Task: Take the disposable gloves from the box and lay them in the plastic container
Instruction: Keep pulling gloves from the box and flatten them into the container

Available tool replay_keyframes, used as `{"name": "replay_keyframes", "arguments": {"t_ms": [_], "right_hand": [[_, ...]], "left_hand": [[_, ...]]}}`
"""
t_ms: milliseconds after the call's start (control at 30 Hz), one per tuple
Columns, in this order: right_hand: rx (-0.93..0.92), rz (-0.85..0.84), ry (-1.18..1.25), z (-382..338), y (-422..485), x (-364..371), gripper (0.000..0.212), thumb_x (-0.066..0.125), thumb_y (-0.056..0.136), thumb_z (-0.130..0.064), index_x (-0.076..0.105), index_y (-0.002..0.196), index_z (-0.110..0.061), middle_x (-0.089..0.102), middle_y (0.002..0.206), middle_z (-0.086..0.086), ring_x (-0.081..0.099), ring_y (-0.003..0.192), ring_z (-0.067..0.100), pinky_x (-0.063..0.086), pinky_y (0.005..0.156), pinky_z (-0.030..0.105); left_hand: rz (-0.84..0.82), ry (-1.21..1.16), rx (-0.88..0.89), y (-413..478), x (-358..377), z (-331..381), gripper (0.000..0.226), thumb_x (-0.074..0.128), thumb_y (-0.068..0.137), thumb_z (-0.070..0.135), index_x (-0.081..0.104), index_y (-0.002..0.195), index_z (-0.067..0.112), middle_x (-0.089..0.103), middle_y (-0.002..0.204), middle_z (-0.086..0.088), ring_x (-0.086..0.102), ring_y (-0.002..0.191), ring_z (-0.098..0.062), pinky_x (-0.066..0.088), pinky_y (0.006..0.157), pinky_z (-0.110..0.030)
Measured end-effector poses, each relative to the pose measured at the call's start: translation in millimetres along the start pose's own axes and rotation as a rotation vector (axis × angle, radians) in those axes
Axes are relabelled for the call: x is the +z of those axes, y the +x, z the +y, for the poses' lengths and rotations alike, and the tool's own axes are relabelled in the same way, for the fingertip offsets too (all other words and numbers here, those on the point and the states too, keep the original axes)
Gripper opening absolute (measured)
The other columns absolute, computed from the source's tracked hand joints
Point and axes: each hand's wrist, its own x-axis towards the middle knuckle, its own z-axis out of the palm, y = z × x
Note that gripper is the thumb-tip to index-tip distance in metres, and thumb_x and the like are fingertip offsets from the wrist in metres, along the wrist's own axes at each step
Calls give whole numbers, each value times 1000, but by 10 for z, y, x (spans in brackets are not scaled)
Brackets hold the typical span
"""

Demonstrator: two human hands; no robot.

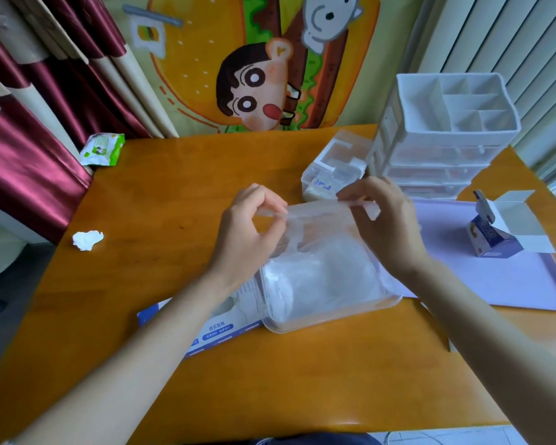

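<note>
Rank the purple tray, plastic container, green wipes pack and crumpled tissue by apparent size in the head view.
1. purple tray, though partly hidden
2. plastic container
3. green wipes pack, which sits farther from the camera
4. crumpled tissue

On the table (174, 175) I've got the plastic container (302, 326) in the middle, gloves (318, 284) in it, the box (212, 332) against its left side — a tray (511, 284) lies right, a small carton (491, 239) on it, drawers (440, 155) behind.
</note>
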Motion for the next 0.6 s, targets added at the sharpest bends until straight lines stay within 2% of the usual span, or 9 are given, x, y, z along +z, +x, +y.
{"name": "replay_keyframes", "arguments": {"t_ms": [67,167,233,300,400,500,600], "right_hand": [[-11,-84,-11,134,-151,24,27,60,78,12,67,87,-12,59,86,-12,46,80,0,37,73,3],[-18,-304,-54,396,-417,110,30,63,77,13,69,85,-15,57,83,-14,47,79,0,37,69,11],[-25,-461,-102,531,-562,186,31,64,77,13,71,85,-16,61,83,-12,52,81,5,38,69,16],[-24,-591,-144,631,-645,270,28,63,81,9,72,88,-16,68,90,-6,58,89,15,41,71,18],[6,-729,-147,714,-670,400,26,58,87,3,72,97,-16,68,101,-4,57,99,19,42,78,19],[72,-886,-173,754,-633,525,30,54,91,-1,68,111,-19,63,115,-5,52,111,15,43,91,26],[190,-1008,-168,755,-590,604,35,53,91,2,65,115,-20,62,120,-5,55,112,13,44,92,21]], "left_hand": [[-70,72,59,-85,60,-115,12,58,77,1,55,70,9,59,88,1,53,93,-5,34,86,-5],[-295,216,104,-233,167,-395,19,60,72,0,49,70,16,58,95,-1,50,99,-10,33,86,-11],[-509,359,83,-304,252,-533,23,60,78,2,45,74,19,55,104,-1,48,106,-14,28,90,-15],[-662,516,78,-349,334,-629,15,54,85,7,47,81,19,51,114,2,44,112,-15,24,93,-18],[-806,701,84,-360,445,-695,11,48,90,8,53,93,18,46,120,2,41,115,-17,25,95,-24],[-918,866,106,-352,568,-748,17,47,90,4,55,101,14,46,116,-3,43,111,-22,30,96,-30],[-1010,974,114,-332,667,-778,24,47,89,1,56,109,10,46,117,-7,43,111,-24,30,96,-33]]}}
